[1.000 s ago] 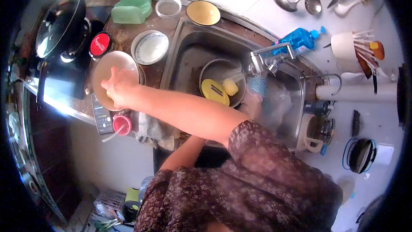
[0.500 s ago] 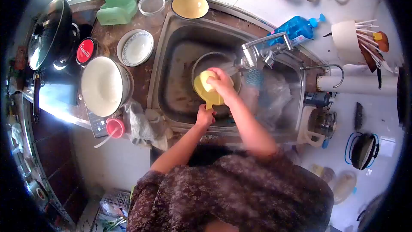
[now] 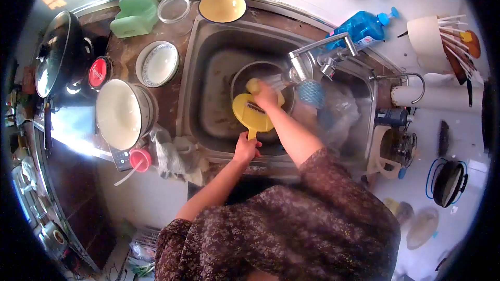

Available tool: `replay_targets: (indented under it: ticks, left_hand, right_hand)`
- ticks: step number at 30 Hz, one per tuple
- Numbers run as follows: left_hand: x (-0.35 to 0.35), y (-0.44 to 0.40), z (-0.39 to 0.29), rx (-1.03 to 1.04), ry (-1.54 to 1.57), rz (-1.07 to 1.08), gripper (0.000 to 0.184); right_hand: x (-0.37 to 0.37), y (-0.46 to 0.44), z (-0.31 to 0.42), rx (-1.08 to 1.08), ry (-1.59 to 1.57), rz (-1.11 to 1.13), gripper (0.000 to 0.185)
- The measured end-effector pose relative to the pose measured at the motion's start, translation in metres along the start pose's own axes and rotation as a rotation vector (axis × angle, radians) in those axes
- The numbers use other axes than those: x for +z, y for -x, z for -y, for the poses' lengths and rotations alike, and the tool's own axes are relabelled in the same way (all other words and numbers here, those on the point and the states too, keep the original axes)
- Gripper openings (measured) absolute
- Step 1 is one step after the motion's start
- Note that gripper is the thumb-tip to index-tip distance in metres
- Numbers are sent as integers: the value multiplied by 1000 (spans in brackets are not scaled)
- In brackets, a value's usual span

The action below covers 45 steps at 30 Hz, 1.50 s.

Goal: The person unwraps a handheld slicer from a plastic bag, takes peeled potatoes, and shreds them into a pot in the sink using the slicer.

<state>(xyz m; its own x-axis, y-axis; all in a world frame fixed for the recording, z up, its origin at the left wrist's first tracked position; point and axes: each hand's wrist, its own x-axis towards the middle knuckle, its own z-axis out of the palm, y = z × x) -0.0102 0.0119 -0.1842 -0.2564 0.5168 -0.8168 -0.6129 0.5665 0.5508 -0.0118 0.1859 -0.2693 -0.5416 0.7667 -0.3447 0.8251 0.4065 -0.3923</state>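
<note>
A yellow hand grater (image 3: 245, 113) with a dark slotted blade lies over a round metal bowl (image 3: 249, 64) in the sink. My left hand (image 3: 246, 147) is wrapped around the grater's handle, near the sink's front edge. In my right hand (image 3: 266, 97) is a pale yellow, rounded piece that looks like a peeled potato (image 3: 253, 85). The potato is just beyond the blade, by the grater's far edge. The fingers on its far side are partly hidden. Beside my right hand, water appears to run from the faucet (image 3: 299, 66).
The sink (image 3: 213, 140) also contains a blue mesh item (image 3: 311, 93) and clear plastic (image 3: 344, 119) at right. Bowls, including a large cream one (image 3: 119, 114), stand left. A yellow bowl (image 3: 222, 7) and a blue bottle (image 3: 362, 27) are behind the sink.
My right hand has moved the potato off the grater's face toward its far edge, uncovering the blade. My left hand still grips the handle. The view has shifted slightly.
</note>
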Motion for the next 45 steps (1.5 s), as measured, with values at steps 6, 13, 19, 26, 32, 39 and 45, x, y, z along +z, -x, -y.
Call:
replay_targets:
  ticks: [6,13,19,26,32,39,45]
  left_hand:
    - [2,-6,7,11,34,14,33]
    - [4,-8,4,-11,44,25,33]
    - [6,-10,6,-12,62,-3,30]
    - [8,-4,0,-5,55,-22,33]
    - [8,-6,4,17,124,-13,32]
    - [6,-14,13,42,147,-1,28]
    - [7,-19,9,28,50,5,22]
  right_hand:
    - [-47,23,-28,286,-862,-42,17]
    - [-129,35,-57,459,-1951,-355,48]
    - [-144,9,-68,394,-2170,-336,51]
    - [-149,2,-69,297,-2233,-230,50]
    - [-148,-10,-86,274,-2194,-95,48]
    - [-179,-11,-72,659,-1902,-174,40]
    - [-164,15,-46,597,-1838,-336,47]
